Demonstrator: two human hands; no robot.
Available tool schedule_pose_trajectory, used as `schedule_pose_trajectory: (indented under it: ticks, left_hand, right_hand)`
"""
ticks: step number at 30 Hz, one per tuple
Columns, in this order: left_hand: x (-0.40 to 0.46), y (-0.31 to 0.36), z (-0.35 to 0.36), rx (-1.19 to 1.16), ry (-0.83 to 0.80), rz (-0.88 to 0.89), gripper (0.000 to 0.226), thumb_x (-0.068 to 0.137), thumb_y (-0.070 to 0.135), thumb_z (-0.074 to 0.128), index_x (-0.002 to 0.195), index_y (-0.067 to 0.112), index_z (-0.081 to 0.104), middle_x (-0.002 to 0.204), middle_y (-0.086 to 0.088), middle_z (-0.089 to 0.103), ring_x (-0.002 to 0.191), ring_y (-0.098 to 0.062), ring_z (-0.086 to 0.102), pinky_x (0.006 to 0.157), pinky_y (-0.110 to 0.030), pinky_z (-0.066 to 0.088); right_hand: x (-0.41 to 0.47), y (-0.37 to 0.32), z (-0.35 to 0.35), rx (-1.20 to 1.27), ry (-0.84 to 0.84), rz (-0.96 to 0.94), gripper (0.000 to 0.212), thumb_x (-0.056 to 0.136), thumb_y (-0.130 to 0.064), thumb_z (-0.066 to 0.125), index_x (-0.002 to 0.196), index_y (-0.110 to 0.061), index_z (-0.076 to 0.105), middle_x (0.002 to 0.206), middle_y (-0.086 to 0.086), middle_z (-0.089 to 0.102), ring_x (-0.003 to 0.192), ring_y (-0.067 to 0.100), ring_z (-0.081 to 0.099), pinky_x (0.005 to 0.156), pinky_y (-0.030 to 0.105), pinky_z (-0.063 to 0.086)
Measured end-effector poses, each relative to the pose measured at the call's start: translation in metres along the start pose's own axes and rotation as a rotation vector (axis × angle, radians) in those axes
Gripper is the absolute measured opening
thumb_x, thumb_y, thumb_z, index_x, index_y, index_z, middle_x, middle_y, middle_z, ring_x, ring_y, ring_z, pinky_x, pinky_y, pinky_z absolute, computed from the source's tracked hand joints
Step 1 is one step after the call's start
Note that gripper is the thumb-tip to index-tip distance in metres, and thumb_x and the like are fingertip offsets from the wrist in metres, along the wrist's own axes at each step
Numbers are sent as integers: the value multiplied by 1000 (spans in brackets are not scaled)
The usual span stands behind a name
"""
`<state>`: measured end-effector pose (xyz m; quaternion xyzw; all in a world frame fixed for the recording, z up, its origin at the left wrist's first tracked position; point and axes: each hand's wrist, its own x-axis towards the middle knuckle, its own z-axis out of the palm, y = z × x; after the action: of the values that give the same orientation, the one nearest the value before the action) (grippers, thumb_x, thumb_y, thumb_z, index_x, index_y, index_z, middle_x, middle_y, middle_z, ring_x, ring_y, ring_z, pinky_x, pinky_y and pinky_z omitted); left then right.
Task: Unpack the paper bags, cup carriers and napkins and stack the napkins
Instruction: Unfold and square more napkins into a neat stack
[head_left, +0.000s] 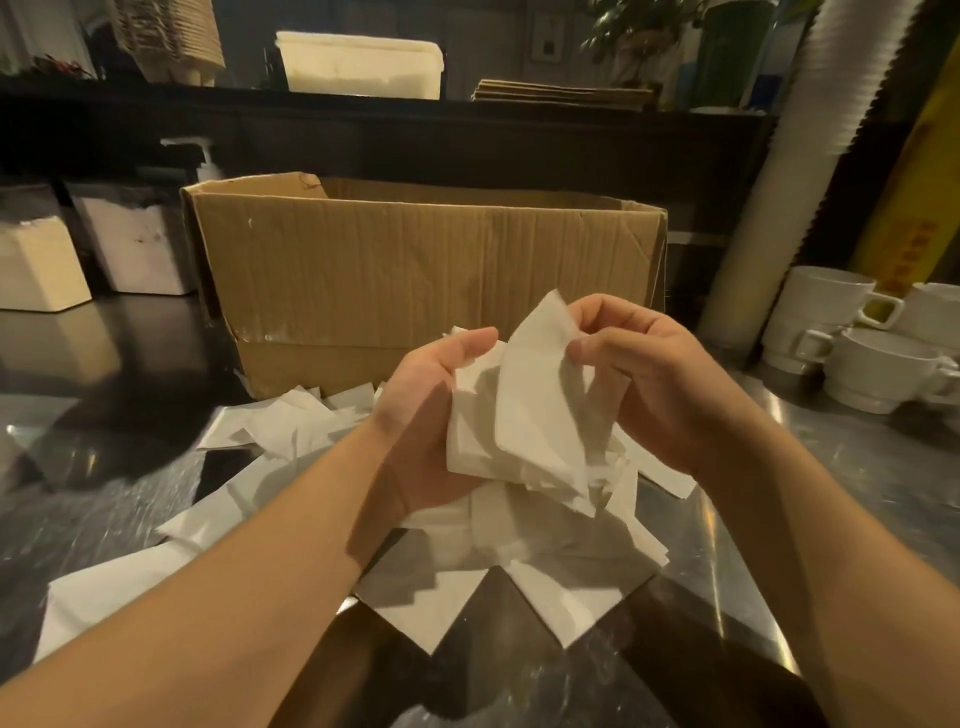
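At the centre of the frame the right hand (644, 379) is pinching the upper edge of a white napkin (540, 395) between thumb and curled fingers, while the left hand (426, 410) is cupping a small bundle of napkins (470, 441) from the side, its fingers curled under the paper and its thumb lying along the top. The pinched napkin is hanging tilted against that bundle, touching it. Below and around both hands loose napkins (291, 431) are lying scattered and overlapping on the shiny metal counter (852, 467), some reaching the lower left of the frame. Just behind the hands an open cardboard box (415, 270) is standing on the counter, with napkins touching its base. At the right edge white cups (852, 358) are sitting stacked, beside a tall sleeve of white cups (795, 171) leaning toward the upper right. At the left edge white containers (41, 265) are standing, and on the dark shelf at the top a pale tub (358, 65) is resting.
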<state>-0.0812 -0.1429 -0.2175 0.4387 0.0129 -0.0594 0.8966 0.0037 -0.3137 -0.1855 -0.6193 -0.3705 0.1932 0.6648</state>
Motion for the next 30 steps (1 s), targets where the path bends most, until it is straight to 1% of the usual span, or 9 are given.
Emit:
schedule_pose_trajectory:
  ticks: [2, 3, 6, 10, 13, 16, 22, 26, 30]
  left_hand:
    - [1, -4, 1, 9, -109, -27, 51, 107, 40, 38, 147, 13, 56, 126, -10, 61, 107, -28, 57, 96, -42, 45]
    - [1, -5, 1, 4, -146, -39, 52, 107, 43, 38, 148, 16, 55, 130, -9, 60, 110, -28, 56, 96, -41, 43]
    - [1, -8, 0, -78, -218, -103, 50, 104, 51, 46, 136, 17, 65, 122, -8, 64, 106, -25, 60, 94, -41, 45]
    - [2, -8, -6, -73, -243, -136, 61, 97, 68, 51, 128, 18, 67, 121, -7, 64, 109, -25, 58, 103, -40, 40]
    - [-1, -8, -9, -57, -274, -157, 78, 93, 79, 48, 139, 18, 61, 125, -13, 62, 110, -32, 57, 101, -47, 43]
    - [-3, -8, -10, -88, -264, -141, 78, 92, 74, 55, 148, 19, 55, 132, -15, 59, 114, -34, 58, 107, -52, 43]
    - [-2, -8, -8, -88, -239, -123, 88, 87, 75, 63, 151, 17, 50, 134, -18, 56, 116, -37, 55, 106, -54, 42]
    - [1, -7, -7, -71, -136, -130, 67, 93, 59, 61, 137, 8, 62, 126, -18, 64, 112, -36, 60, 114, -54, 37]
    - [0, -6, -3, -134, -62, -90, 58, 96, 53, 56, 126, 5, 66, 116, -19, 68, 101, -35, 65, 100, -51, 47]
  right_hand:
    - [1, 3, 6, -40, 49, -48, 8, 75, -20, 67, 83, -20, 69, 90, 2, 68, 87, 19, 66, 71, 28, 58]
    - [1, 5, 8, -51, 78, -62, 9, 75, -22, 68, 83, -21, 70, 89, 1, 69, 86, 17, 66, 70, 26, 56]
    - [2, 9, 13, -135, 141, -67, 7, 82, -20, 74, 88, -22, 70, 89, -2, 70, 86, 16, 66, 67, 24, 56]
    - [0, 11, 20, -311, 194, -72, 11, 93, -13, 70, 91, -24, 69, 93, -5, 70, 88, 19, 68, 60, 24, 58]
    - [0, 9, 21, -300, 272, -105, 12, 97, -12, 65, 91, -23, 66, 91, -7, 69, 85, 13, 68, 60, 22, 58]
    - [1, 6, 19, -250, 341, -125, 10, 98, -12, 64, 93, -20, 67, 90, -7, 69, 88, 14, 69, 66, 20, 58]
    - [-1, 8, 21, -352, 274, -42, 11, 98, -16, 66, 105, -25, 67, 101, -6, 69, 92, 16, 69, 64, 23, 60]
    - [2, 9, 18, -480, 378, -91, 8, 97, -23, 67, 101, -27, 61, 96, -7, 65, 85, 13, 66, 63, 17, 57]
    - [-1, 6, 18, -475, 281, -70, 10, 95, -28, 69, 102, -24, 63, 92, -6, 65, 80, 10, 65, 61, 15, 53]
